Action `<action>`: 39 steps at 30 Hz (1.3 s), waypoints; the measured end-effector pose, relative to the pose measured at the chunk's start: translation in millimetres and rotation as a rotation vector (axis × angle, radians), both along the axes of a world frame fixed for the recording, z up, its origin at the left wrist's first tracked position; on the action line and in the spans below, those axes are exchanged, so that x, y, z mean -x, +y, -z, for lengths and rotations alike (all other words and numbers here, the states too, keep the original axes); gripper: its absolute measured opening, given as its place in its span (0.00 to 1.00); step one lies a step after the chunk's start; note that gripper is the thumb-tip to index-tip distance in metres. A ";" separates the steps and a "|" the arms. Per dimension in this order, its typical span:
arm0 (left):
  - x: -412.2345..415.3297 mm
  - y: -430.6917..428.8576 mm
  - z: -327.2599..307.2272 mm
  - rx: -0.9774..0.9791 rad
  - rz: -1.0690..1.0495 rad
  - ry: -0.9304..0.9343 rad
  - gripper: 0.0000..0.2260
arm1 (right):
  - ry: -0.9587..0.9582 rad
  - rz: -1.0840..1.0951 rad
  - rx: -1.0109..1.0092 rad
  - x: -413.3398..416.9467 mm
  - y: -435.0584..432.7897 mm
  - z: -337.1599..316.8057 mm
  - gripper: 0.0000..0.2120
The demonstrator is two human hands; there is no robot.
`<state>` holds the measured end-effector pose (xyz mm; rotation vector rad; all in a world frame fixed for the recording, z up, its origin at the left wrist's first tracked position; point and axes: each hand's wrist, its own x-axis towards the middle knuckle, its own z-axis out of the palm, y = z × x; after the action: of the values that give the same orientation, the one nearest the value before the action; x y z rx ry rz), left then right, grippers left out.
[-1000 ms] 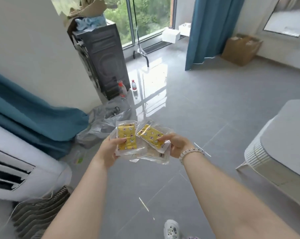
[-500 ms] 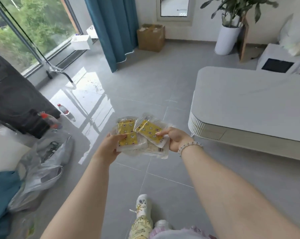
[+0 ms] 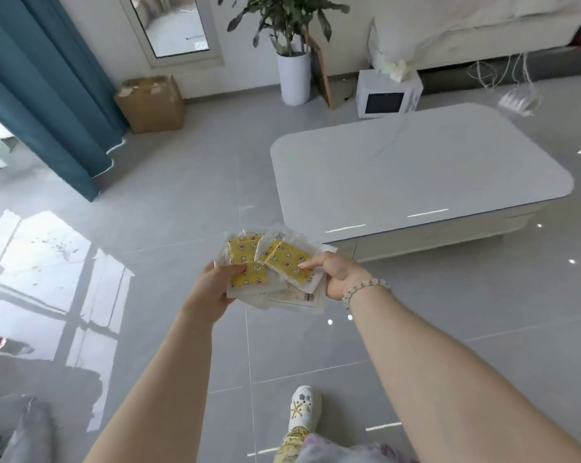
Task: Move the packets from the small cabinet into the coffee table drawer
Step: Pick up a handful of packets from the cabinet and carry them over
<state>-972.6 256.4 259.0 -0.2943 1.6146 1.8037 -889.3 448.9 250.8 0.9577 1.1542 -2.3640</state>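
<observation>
A teal cloth curtain (image 3: 48, 95) hangs in soft folds at the far left, with a squat brown cardboard box (image 3: 152, 105) beside it on the glossy grey tiled floor (image 3: 182, 202). In the middle, the left hand (image 3: 215, 285) has its grip closed on the packets (image 3: 269, 265), thumb on top and fingers hidden beneath. They are flat, crinkly clear-plastic sleeves, fanned and overlapping, two showing yellow patterned squares inside; a pale one with a barcode lies under them. The right hand (image 3: 339, 275) pinches the same fan from the other side, a finger pressed on the right yellow square, the rest curled under; a bracelet (image 3: 366, 289) of pale beads rings its wrist. The packets are held in the air above the floor, near the front left corner of the coffee table (image 3: 416, 168), whose smooth white top has rounded corners. Its drawer cannot be made out. Behind stand a leafy plant in a tall white pot (image 3: 294, 78) and a small white boxy appliance (image 3: 387, 95). A white shoe (image 3: 304, 406) shows below.
</observation>
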 end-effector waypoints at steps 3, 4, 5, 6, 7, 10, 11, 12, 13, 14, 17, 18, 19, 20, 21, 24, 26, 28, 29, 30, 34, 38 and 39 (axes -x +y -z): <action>22.2 30.5 -1.5 -0.004 0.092 0.005 0.15 | -0.002 0.078 -0.023 11.4 22.1 0.9 0.09; 29.5 40.4 -1.0 -0.001 0.122 0.004 0.15 | -0.004 0.101 -0.034 14.9 29.4 1.2 0.09; 36.2 50.5 0.6 0.002 0.152 0.003 0.15 | -0.011 0.128 -0.045 18.3 37.1 2.7 0.10; 42.3 60.3 2.8 0.001 0.178 -0.001 0.15 | -0.024 0.160 -0.052 20.9 44.6 4.7 0.11; 47.4 69.9 4.9 -0.002 0.206 -0.007 0.16 | -0.047 0.191 -0.061 23.1 52.0 7.3 0.13; 61.5 96.6 11.8 0.007 0.287 -0.022 0.15 | -0.134 0.261 -0.099 27.3 73.4 18.2 0.11; 66.6 105.3 13.6 0.010 0.315 -0.026 0.16 | -0.159 0.277 -0.112 28.6 80.3 21.7 0.08; 72.0 114.1 15.2 0.011 0.344 -0.030 0.16 | -0.174 0.299 -0.119 29.4 86.8 23.3 0.06; 77.6 122.9 16.3 0.014 0.371 -0.032 0.17 | -0.184 0.327 -0.122 30.3 93.7 25.7 0.05; 82.3 131.9 16.2 0.014 0.398 -0.032 0.18 | -0.185 0.353 -0.117 30.6 99.8 25.9 0.05; 90.6 160.3 13.4 0.004 0.461 -0.030 0.16 | -0.158 0.395 -0.075 28.0 117.4 22.7 0.05; 91.3 170.6 12.7 0.002 0.472 -0.031 0.15 | -0.147 0.406 -0.061 25.3 123.9 21.4 0.05; 90.2 181.2 11.6 0.000 0.483 -0.036 0.14 | -0.142 0.422 -0.051 21.6 130.7 20.5 0.06; 88.9 191.5 10.9 -0.002 0.489 -0.041 0.14 | -0.137 0.443 -0.043 16.8 137.3 19.0 0.06; 87.3 201.5 10.8 -0.005 0.495 -0.047 0.14 | -0.134 0.470 -0.037 11.9 144.1 18.1 0.07; 81.1 231.0 14.0 0.006 0.516 -0.063 0.15 | -0.122 0.523 -0.007 -5.9 163.8 13.7 0.06; 74.1 253.3 16.9 0.007 0.539 -0.076 0.15 | -0.126 0.551 0.016 -17.7 180.4 14.2 0.06; 66.0 276.9 19.7 0.010 0.566 -0.081 0.16 | -0.142 0.578 0.029 -29.0 199.3 17.1 0.06; 61.5 289.0 20.6 0.015 0.575 -0.080 0.16 | -0.149 0.581 0.031 -34.9 209.3 18.4 0.06; 57.0 301.6 21.1 0.021 0.579 -0.080 0.15 | -0.154 0.576 0.031 -40.5 220.1 18.6 0.06; 37.6 356.4 18.3 0.012 0.605 -0.076 0.16 | -0.136 0.574 0.021 -62.0 270.1 14.0 0.06; 22.6 411.9 11.9 -0.007 0.636 -0.069 0.17 | -0.097 0.637 0.011 -80.1 320.0 8.3 0.07; 20.1 423.8 10.5 -0.009 0.641 -0.065 0.17 | -0.090 0.640 0.006 -83.2 331.5 7.3 0.07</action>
<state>-992.8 680.1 248.5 0.1598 1.4372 1.2922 -806.1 780.4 243.6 1.6034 0.8922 -2.7484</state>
